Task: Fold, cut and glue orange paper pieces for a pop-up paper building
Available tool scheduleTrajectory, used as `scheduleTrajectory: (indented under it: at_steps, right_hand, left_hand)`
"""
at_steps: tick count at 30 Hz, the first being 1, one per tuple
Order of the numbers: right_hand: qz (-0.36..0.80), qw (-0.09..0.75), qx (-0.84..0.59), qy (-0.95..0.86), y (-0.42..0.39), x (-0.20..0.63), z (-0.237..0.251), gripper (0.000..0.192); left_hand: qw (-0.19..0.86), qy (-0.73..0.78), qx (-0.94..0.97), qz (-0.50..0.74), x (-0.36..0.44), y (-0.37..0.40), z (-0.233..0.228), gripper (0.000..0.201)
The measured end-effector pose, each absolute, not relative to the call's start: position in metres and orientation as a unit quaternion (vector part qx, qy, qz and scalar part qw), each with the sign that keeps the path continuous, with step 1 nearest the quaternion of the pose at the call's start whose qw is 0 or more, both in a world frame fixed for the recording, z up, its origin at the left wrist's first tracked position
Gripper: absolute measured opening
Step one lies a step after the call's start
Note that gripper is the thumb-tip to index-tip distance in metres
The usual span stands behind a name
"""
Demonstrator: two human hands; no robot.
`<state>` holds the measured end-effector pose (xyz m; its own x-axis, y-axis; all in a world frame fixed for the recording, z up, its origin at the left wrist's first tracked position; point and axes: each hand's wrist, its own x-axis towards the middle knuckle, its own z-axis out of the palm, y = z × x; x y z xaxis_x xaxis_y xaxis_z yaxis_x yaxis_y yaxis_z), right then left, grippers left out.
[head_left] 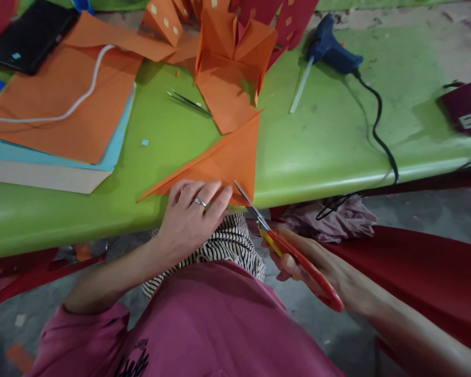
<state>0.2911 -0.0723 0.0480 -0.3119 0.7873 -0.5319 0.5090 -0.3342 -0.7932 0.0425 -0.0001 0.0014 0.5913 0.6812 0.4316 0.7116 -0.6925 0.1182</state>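
The folded orange paper triangle lies on the near edge of the green table, right under the left hand, with its long side slanting from near left to far right. The left fingers rest close together on its near edge, but the thumb is hidden, so I cannot tell if they pinch it. The right hand is wrapped around the handles of the red-handled scissors, whose blades point far and left, at the paper's near right corner.
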Motion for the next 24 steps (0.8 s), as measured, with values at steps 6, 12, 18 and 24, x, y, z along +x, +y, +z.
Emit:
scheduleTrajectory:
  at_steps: [6,12,18,24]
  right_hand:
    - [0.576,0.070,-0.583,-0.569,-0.068,0.293,0.053,0.047]
    - [0.554,0.067,-0.577,-0.596,-0.059,0.292,0.047,0.052]
    - [0.574,0.085,-0.556,-0.595,-0.060,0.293,0.034,0.053]
    - [0.589,0.111,-0.534,-0.596,-0.062,0.293,0.027,0.056]
  left_hand:
    - [-0.062,-0.443,-0.867,-0.219,0.018,0.010,0.032,0.045]
    - [-0.244,-0.507,-0.816,-0.132,0.004,0.074,0.048,0.040]
    - [-0.366,-0.501,-0.784,-0.023,0.019,0.129,0.051,0.039]
    - [-0.323,-0.520,-0.789,-0.057,0.028,0.137,0.050,0.030]
